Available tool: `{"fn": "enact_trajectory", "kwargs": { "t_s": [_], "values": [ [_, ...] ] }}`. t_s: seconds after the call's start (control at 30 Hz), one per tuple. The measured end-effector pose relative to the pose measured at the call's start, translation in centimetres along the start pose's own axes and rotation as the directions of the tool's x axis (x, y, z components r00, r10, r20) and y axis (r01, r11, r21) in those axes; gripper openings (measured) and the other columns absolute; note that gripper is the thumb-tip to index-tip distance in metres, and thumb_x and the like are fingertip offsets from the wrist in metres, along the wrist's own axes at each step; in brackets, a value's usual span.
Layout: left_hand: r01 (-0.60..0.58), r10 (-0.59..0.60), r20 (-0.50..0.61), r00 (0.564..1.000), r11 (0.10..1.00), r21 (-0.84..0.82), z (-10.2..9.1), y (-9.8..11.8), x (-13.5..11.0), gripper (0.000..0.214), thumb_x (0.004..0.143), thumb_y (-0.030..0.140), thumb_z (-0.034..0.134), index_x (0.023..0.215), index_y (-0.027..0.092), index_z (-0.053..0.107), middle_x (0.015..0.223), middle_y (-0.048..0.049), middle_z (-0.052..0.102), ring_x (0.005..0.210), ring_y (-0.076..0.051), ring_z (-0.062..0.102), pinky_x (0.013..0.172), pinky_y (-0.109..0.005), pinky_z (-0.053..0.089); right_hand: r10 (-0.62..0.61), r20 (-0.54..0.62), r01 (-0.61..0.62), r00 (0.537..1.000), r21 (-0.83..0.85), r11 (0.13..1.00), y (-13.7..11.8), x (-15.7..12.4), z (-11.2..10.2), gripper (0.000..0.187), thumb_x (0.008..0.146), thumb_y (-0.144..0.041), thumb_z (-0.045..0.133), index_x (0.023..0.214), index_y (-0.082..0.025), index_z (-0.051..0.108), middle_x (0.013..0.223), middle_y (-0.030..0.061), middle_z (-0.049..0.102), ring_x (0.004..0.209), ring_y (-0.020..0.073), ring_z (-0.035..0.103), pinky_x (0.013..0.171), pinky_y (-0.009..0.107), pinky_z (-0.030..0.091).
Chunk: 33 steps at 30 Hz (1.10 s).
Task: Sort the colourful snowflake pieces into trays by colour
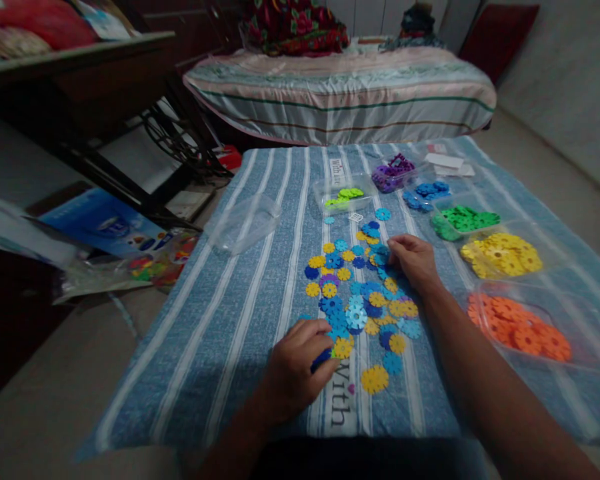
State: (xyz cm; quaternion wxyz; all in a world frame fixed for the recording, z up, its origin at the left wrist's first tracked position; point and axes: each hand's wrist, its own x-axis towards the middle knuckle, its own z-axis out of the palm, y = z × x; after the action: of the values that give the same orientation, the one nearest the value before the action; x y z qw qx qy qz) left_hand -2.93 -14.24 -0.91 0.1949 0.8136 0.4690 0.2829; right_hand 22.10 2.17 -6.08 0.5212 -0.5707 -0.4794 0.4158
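Note:
A loose pile of flower-shaped plastic discs (356, 316) in yellow, light blue and dark blue lies on the table. At its near left edge is my left hand (300, 363), its fingers curled with a dark blue flower disc (321, 361) between thumb and fingers. A bit of green shows beside that disc. My right hand (414, 261) is at the pile's far right side, fingertips pinched together beside a blue disc (380, 256). Whatever is in that pinch is hidden. One larger yellow disc (375, 379) lies near the front.
Clear tubs of orange (527, 327), yellow (503, 255), green (465, 219), blue (433, 190) and purple discs (394, 173) line the right and back. A tub holds lime discs (347, 197). Another clear tub (245, 225) stands left. Beyond the table is a bed (340, 87).

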Motion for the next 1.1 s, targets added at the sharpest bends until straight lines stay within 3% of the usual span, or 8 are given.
{"fn": "enact_trajectory", "kwargs": {
  "t_s": [0.13,0.3,0.43,0.63,0.87,1.1],
  "values": [
    [-0.006,0.003,0.023,1.000,0.993,0.117,1.0,-0.1,-1.4,0.025,0.072,0.019,0.071,0.095,0.018,0.063,0.122,-0.0133,0.063,0.112,-0.030,0.057,0.092,-0.046,0.052,0.002,0.000,-0.002,1.000,-0.002,1.000,-0.1,-0.1,0.0,0.032,0.068,-0.049,0.070,0.072,-0.017,0.066,0.045,-0.0018,0.057,0.038,0.0097,0.046,0.039,0.021,0.038],
    [0.006,-0.015,0.043,0.999,0.981,0.194,1.3,-0.8,-1.7,0.033,0.071,0.020,0.071,0.103,0.016,0.062,0.125,-0.0161,0.062,0.114,-0.033,0.057,0.094,-0.051,0.052,0.018,-0.005,-0.018,1.000,0.008,1.000,-0.1,-0.1,0.0,0.031,0.068,-0.048,0.070,0.073,-0.017,0.066,0.045,-0.0021,0.057,0.038,0.0095,0.046,0.038,0.021,0.038],
    [-0.014,0.008,0.032,0.999,0.982,0.190,1.1,-0.9,-1.2,0.024,0.077,0.020,0.068,0.100,0.015,0.064,0.120,-0.0153,0.065,0.110,-0.030,0.060,0.092,-0.048,0.054,0.027,-0.010,-0.027,1.000,0.010,1.000,-0.5,-0.2,0.1,0.029,0.067,-0.045,0.069,0.071,-0.016,0.065,0.045,-0.0021,0.056,0.037,0.0092,0.045,0.038,0.020,0.037],
    [0.005,0.002,-0.084,0.997,0.996,0.094,0.9,-1.0,-0.7,0.011,0.088,0.022,0.058,0.091,0.016,0.067,0.104,-0.0117,0.071,0.099,-0.023,0.066,0.087,-0.037,0.057,0.024,-0.005,-0.024,1.000,0.003,1.000,-0.8,-0.2,0.2,0.029,0.066,-0.046,0.069,0.070,-0.017,0.065,0.044,-0.0020,0.056,0.038,0.0099,0.046,0.038,0.021,0.038],
    [0.136,-0.137,-0.217,0.967,0.991,-0.017,0.5,-1.2,0.1,0.017,0.089,0.019,0.052,0.077,0.018,0.064,0.090,-0.0060,0.071,0.086,-0.016,0.069,0.080,-0.025,0.057,0.015,-0.004,-0.015,1.000,-0.001,1.000,-0.2,-0.1,0.1,0.031,0.068,-0.047,0.069,0.072,-0.017,0.066,0.045,-0.0021,0.056,0.039,0.0101,0.046,0.040,0.022,0.038],
    [0.259,-0.276,-0.304,0.912,0.961,-0.095,0.5,-1.2,0.6,0.022,0.089,0.023,0.052,0.070,0.019,0.062,0.086,-0.0048,0.071,0.083,-0.016,0.068,0.081,-0.027,0.055,0.019,-0.004,-0.019,1.000,-0.004,1.000,-0.3,-0.2,0.2,0.027,0.069,-0.043,0.068,0.072,-0.016,0.066,0.045,-0.0022,0.056,0.039,0.0095,0.045,0.041,0.021,0.037]
  ]
}}
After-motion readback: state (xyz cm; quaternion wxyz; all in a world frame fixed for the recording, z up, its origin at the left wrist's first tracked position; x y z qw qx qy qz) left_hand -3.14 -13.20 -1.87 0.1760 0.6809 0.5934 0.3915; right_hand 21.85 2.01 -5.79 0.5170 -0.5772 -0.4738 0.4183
